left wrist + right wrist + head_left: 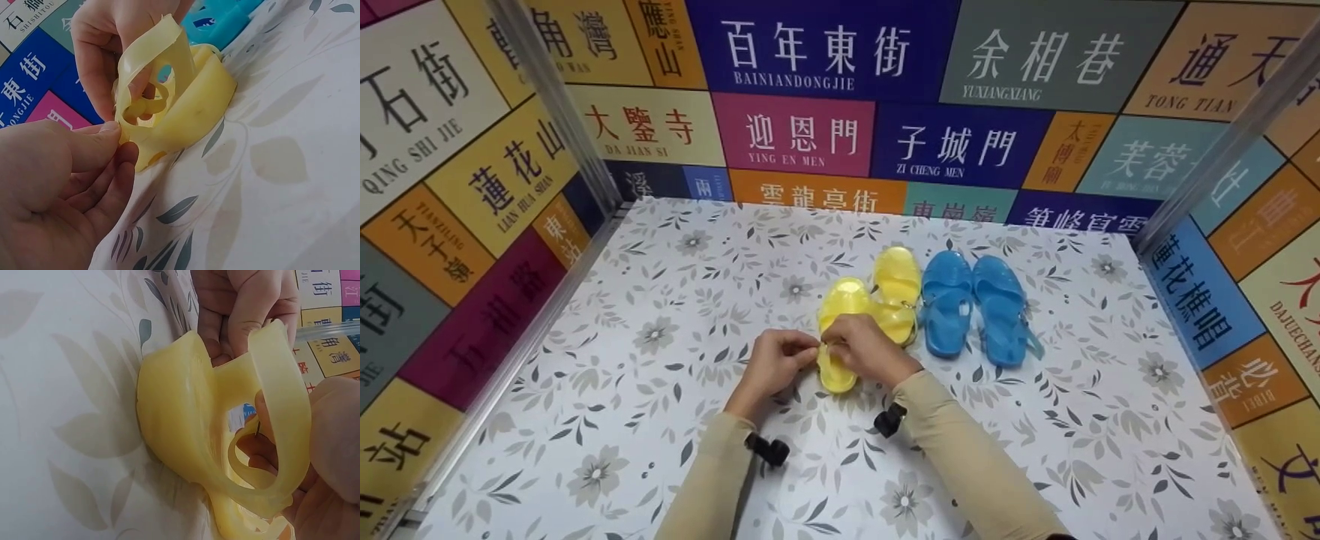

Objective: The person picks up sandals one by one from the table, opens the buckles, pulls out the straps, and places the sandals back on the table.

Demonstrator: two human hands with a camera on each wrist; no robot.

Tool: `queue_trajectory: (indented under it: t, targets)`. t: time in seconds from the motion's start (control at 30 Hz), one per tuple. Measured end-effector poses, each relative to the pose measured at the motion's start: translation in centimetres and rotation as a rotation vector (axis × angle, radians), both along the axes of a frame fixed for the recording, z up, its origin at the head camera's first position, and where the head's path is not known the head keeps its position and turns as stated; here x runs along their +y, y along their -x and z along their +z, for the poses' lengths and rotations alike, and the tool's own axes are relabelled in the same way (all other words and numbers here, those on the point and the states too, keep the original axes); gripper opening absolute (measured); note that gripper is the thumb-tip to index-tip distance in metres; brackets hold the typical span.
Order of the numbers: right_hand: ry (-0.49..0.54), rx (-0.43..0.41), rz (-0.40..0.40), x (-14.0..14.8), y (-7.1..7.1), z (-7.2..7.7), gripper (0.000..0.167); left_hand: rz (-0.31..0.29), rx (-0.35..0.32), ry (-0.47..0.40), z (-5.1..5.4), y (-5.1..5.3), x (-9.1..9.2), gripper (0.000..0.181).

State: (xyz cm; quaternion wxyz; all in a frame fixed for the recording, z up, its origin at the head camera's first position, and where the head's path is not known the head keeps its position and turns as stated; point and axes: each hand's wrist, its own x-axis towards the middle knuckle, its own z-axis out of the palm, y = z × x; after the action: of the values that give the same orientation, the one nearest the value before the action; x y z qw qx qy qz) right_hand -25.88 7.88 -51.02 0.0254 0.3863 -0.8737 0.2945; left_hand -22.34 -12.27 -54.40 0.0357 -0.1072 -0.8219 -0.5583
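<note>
Side by side on the patterned surface lie two yellow sandals, the nearer one (840, 375) under both hands and the other (897, 270) just behind it to the right. My left hand (777, 367) pinches the left edge of the nearer sandal's strap between thumb and fingers, as the left wrist view shows. My right hand (870, 349) reaches over that sandal, its fingers curled round the strap; in the right wrist view the strap (287, 410) loops up beside the fingers. The right fingertips are partly hidden behind the strap.
Two blue sandals, one (947, 322) beside the yellow pair and another (1003, 322) further right, lie on the floral surface (607, 390). Panels with printed signs (817, 45) stand at the back and on both sides.
</note>
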Motion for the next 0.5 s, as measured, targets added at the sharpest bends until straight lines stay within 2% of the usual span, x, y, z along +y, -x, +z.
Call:
queue_trajectory:
  t: [0.5]
  targets:
    - [-0.019, 0.014, -0.005, -0.14, -0.11, 0.12, 0.018, 0.001, 0.007, -0.008, 0.23, 0.32, 0.33, 0.004]
